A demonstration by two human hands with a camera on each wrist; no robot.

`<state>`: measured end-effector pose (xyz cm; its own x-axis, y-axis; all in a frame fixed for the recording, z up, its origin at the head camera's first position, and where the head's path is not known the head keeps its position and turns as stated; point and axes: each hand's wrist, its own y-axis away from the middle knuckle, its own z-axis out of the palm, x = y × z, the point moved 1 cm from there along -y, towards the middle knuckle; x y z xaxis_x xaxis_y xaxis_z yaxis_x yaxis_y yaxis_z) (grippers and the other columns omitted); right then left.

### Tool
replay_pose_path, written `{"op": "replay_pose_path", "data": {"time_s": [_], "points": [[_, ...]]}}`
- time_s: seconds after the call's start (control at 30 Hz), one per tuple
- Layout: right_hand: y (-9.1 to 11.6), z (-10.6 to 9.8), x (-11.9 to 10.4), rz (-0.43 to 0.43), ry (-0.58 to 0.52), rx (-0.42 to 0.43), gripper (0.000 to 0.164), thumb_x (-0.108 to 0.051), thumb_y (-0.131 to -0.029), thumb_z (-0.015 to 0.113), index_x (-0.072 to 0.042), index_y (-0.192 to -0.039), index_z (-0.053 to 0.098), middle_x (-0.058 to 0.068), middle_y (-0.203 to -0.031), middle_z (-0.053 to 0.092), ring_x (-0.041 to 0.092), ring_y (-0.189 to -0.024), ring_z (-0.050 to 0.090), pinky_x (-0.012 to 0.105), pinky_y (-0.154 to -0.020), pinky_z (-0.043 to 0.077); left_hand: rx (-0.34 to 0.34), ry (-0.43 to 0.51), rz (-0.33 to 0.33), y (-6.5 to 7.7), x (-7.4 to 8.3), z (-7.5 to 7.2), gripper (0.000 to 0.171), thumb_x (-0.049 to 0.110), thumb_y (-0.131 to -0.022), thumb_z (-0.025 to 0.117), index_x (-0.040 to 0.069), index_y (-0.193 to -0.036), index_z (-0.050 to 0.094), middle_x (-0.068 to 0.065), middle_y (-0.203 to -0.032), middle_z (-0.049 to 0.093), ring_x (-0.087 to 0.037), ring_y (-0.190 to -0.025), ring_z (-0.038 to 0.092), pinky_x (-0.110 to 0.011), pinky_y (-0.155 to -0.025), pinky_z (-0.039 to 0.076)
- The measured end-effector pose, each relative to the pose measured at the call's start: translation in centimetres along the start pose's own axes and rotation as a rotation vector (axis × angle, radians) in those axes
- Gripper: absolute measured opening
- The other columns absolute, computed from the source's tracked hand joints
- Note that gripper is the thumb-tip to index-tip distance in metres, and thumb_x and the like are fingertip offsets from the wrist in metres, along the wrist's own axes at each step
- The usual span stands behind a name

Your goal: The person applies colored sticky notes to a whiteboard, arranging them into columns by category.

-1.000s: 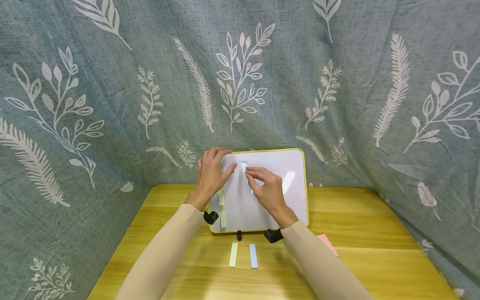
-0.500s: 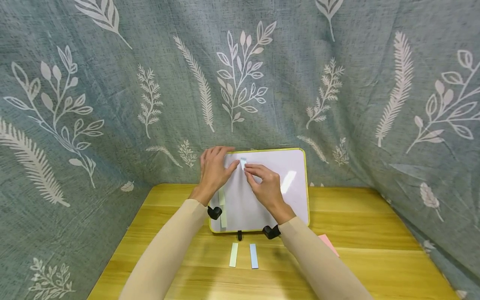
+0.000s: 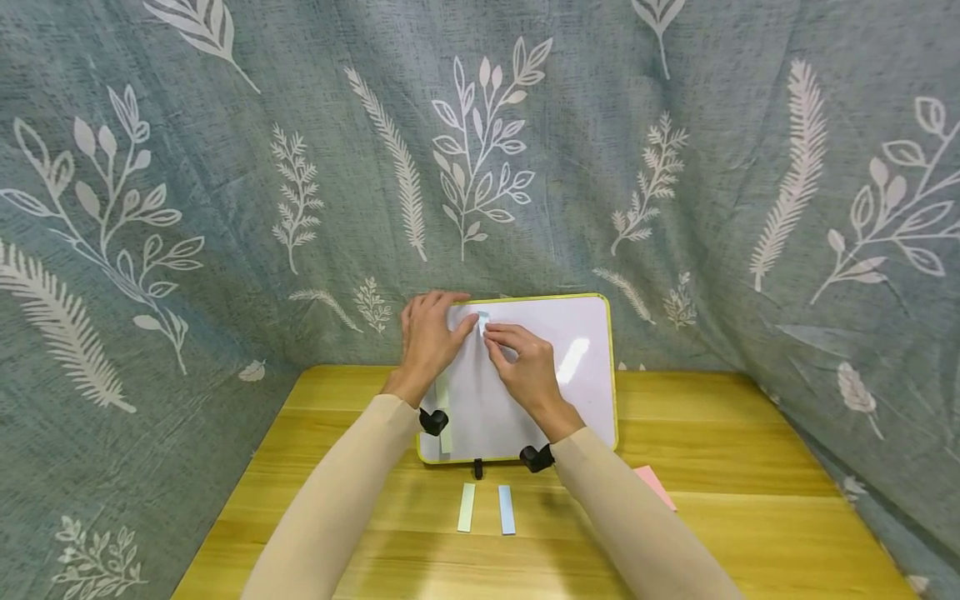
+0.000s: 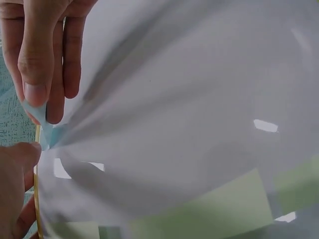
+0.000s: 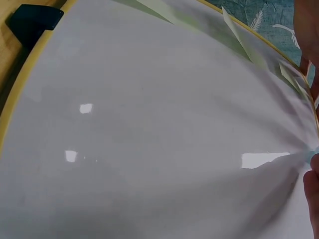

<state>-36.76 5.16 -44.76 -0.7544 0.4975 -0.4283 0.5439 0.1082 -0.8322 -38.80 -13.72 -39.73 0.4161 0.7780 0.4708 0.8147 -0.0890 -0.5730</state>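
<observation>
A whiteboard [image 3: 495,417] with a yellow rim leans upright on the wooden table. My left hand [image 3: 433,340] grips its top edge at the left, fingers over the rim and thumb on the front. Between thumb and fingers my right hand [image 3: 531,371] pinches a light blue sticky strip [image 4: 48,133], whose far end lies at the board near the top rim. The left thumb [image 4: 31,152] is right at that end. Pale green sticky strips [image 4: 209,209] run down the board's left side, partly hidden by the left hand in the head view.
On the table before the board lie a green strip pad [image 3: 466,507] and a blue strip pad [image 3: 507,509]. A pink sticky note [image 3: 656,488] lies to the right, partly behind the right sleeve. A black foot [image 3: 478,469] shows below the board; a leaf-patterned curtain [image 3: 555,167] hangs behind.
My right hand has shifted slightly left and up with the blue sticky strip, towards the top rim. My left thumb has come closer to the strip's upper end.
</observation>
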Motion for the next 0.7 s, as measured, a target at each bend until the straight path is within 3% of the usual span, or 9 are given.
{"op": "replay_pose_path", "data": {"time_s": [0.7], "points": [[0.3, 0.5, 0.1, -0.03, 0.012, 0.004, 0.013, 0.001, -0.101, 0.088, 0.004, -0.114, 0.09, 0.017, -0.122, 0.089, 0.035, -0.116, 0.087, 0.05, -0.101, 0.071, 0.08, -0.01, -0.077, -0.4, 0.6, 1.3, 0.044, 0.044, -0.1, 0.095, 0.02, -0.134, 0.084, -0.012, -0.136, 0.077, -0.041, -0.135, 0.064, -0.064, -0.139, 0.031]]}}
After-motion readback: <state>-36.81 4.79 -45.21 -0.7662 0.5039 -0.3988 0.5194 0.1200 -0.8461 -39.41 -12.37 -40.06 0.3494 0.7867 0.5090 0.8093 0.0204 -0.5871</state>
